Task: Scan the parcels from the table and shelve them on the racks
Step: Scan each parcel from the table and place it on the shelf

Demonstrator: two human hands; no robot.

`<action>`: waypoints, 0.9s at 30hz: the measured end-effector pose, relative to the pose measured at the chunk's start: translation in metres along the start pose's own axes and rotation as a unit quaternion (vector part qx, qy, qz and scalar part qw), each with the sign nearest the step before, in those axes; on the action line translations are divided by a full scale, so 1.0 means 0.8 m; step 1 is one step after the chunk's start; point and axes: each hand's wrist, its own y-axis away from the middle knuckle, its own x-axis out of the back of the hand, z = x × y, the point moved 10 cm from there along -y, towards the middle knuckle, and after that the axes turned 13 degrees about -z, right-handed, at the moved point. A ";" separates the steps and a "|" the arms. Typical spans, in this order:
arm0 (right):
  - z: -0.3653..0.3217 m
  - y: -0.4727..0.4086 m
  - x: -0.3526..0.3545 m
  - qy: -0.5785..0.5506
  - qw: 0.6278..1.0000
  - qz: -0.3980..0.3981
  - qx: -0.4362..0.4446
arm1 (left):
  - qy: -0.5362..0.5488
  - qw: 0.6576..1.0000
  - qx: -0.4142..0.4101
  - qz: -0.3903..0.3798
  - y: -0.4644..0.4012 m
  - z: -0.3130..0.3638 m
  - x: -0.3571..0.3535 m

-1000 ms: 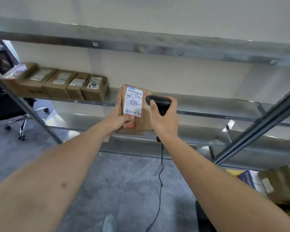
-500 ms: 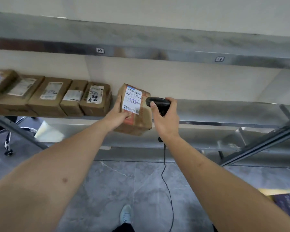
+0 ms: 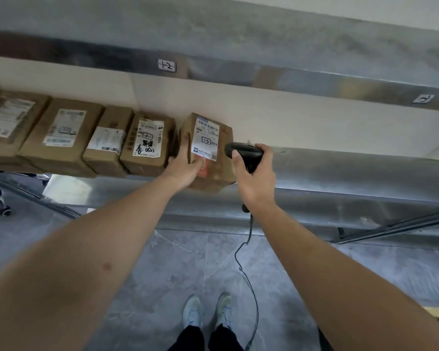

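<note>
Two hands are busy: the right hand (image 3: 255,178) grips the scanner (image 3: 243,154) out of the way, just beside the parcel (image 3: 208,150). The left hand (image 3: 184,168) holds that parcel at the shelf (image 3: 340,171) edge, label up, next to four boxes (image 3: 145,143) farther left.
</note>
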 end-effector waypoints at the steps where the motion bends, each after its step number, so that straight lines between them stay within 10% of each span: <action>1: 0.001 -0.006 -0.002 0.000 1.000 -0.001 0.000 | -0.006 1.000 0.008 -0.002 -0.004 0.003 0.000; 13: 0.018 -0.048 -0.007 -0.003 1.000 -0.011 -0.013 | -0.064 0.997 -0.042 0.034 -0.024 0.020 0.024; 27: 0.016 -0.057 0.003 -0.010 0.999 -0.040 -0.006 | -0.374 0.926 -0.016 0.043 -0.012 0.068 -0.028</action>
